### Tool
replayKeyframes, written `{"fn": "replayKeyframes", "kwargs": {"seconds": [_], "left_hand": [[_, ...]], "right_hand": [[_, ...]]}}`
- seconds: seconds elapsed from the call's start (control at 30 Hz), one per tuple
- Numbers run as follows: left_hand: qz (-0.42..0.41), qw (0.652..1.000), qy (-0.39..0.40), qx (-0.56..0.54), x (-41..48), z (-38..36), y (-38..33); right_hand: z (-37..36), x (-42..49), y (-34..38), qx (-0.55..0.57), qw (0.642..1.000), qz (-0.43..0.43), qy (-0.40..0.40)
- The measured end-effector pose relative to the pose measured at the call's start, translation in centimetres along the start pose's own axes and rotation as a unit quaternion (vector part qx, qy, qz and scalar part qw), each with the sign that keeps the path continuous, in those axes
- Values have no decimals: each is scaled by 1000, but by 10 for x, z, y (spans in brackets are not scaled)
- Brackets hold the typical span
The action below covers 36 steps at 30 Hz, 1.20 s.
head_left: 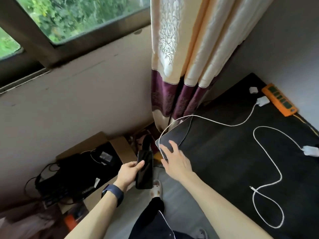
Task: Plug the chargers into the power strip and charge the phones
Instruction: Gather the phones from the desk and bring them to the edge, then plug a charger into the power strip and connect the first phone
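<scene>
My left hand (129,171) grips a black phone (145,169) upright, off the table's left edge. My right hand (176,159) lies with fingers spread on a dark flat device (174,135) at the near left corner of the black table (224,161). An orange power strip (279,99) lies at the far right edge. Three white chargers rest on the table: a small one (253,90) and a second one (263,100) beside the strip, a third (311,150) at the right edge. White cables run from two of them; one free plug end (252,187) lies loose.
A cream and purple curtain (183,66) hangs behind the table's corner. An open cardboard box (96,163) with black cables and gear sits on the floor at the left. A window (69,18) is above. My slippered foot (156,188) stands on the grey floor.
</scene>
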<state>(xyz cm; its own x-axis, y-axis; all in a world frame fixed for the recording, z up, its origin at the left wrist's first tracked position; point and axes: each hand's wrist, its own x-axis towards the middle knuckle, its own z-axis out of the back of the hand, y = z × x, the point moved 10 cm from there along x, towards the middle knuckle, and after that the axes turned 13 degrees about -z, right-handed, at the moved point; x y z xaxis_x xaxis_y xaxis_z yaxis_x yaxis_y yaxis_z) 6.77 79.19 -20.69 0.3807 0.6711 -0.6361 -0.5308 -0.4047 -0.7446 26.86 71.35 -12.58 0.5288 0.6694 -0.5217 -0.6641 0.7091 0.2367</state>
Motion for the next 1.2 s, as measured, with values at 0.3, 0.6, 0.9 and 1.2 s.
{"fn": "replayKeyframes", "kwargs": {"seconds": [0.3,0.6,0.9,1.2], "left_hand": [[6,999,10,-43,12,14,-16],[-41,993,107,18,21,-67,-80],[-106,941,202,250,19,-188,-114],[-170,885,145,408,22,-223,-115]], "right_hand": [[-21,20,-5,-143,989,35,-13],[5,-110,-161,348,867,-252,-252],[-62,-218,-299,404,732,-467,-287],[-106,-237,-335,424,713,-505,-238]]}}
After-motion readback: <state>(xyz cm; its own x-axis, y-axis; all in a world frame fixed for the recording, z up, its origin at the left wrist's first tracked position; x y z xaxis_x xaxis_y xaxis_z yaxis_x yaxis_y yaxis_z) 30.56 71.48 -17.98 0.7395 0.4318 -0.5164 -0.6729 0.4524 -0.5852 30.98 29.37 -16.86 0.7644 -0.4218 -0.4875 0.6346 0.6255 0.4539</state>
